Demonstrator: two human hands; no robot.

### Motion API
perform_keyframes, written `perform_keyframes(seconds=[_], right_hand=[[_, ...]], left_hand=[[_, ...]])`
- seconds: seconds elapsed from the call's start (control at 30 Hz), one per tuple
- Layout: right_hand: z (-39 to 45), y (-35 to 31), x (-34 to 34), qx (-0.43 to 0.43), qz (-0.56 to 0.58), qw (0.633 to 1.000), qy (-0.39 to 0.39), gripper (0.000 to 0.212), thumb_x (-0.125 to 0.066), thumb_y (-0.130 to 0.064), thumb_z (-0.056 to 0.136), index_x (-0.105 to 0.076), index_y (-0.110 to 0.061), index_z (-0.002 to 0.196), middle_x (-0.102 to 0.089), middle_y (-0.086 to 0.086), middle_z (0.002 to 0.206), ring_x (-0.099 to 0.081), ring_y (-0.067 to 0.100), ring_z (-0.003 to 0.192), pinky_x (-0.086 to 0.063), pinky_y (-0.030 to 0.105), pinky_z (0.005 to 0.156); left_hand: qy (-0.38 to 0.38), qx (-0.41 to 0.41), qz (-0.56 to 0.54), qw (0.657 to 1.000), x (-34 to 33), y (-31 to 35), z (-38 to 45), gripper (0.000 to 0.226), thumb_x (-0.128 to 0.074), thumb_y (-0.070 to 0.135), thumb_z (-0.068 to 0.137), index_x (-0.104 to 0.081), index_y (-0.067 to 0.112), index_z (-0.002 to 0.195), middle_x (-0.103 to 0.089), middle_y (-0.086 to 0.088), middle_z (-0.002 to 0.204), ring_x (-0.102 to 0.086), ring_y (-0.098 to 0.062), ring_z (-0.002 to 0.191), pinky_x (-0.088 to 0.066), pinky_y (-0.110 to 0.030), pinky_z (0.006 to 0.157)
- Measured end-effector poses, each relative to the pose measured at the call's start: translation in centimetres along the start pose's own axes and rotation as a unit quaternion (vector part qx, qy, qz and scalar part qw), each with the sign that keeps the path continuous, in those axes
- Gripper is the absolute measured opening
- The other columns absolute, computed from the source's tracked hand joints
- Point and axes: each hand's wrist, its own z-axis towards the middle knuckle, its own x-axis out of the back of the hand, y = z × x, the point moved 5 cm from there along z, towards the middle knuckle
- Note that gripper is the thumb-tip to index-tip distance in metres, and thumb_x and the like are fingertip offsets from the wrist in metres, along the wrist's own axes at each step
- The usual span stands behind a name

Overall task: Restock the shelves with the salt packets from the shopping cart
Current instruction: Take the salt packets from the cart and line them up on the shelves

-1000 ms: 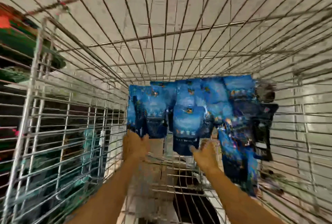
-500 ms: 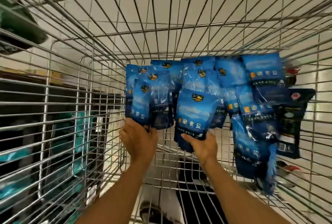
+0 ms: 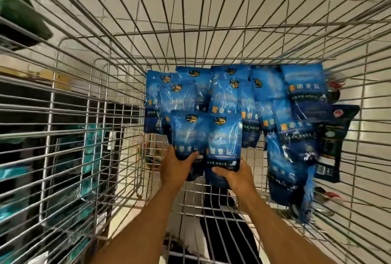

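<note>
Both bare forearms reach into the wire shopping cart (image 3: 211, 31). Left hand (image 3: 175, 168) curls its fingers round the bottom of a glossy blue salt packet (image 3: 187, 134); right hand (image 3: 232, 177) grips a second packet (image 3: 224, 141) just beside it. Farther in, crinkly flat blue pouches (image 3: 302, 86) lie heaped against the far mesh, a darker pouch (image 3: 332, 134) at right.

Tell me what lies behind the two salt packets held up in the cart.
Behind the left hand's packet and the right hand's packet lie more blue salt packets piled in the cart. Their lower parts are covered.
</note>
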Motion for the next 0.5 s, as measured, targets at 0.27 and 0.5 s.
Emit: perform_keyframes(seconds=[0.27, 0.5], right_hand=[[-2.9, -2.9, 3.9, -0.027, 0.007, 0.998, -0.048, 0.042, -0.088, -0.010, 0.069, -0.062, -0.022, 0.099, -0.076, 0.001, 0.091, -0.073, 0.018, 0.077, -0.056, 0.027, 0.059], [-11.0, -10.8, 5.7, -0.013, -0.034, 0.995, -0.094, 0.067, -0.083, -0.006, 0.075, -0.052, 0.001, 0.135, -0.065, 0.024, 0.125, -0.066, 0.040, 0.105, -0.057, 0.045, 0.084]], left_hand=[[-0.040, 0.092, -0.161, 0.982, 0.7, 2.4, -2.9, 0.045, -0.084, 0.018, 0.075, -0.062, 0.007, 0.113, -0.071, -0.011, 0.106, -0.069, -0.024, 0.090, -0.060, -0.031, 0.076], [-0.122, 0.111, -0.231, 0.959, 7.1, 8.4, -9.1, 0.090, -0.088, 0.030, 0.067, -0.043, 0.010, 0.143, -0.056, -0.017, 0.137, -0.058, -0.037, 0.120, -0.049, -0.053, 0.100]])
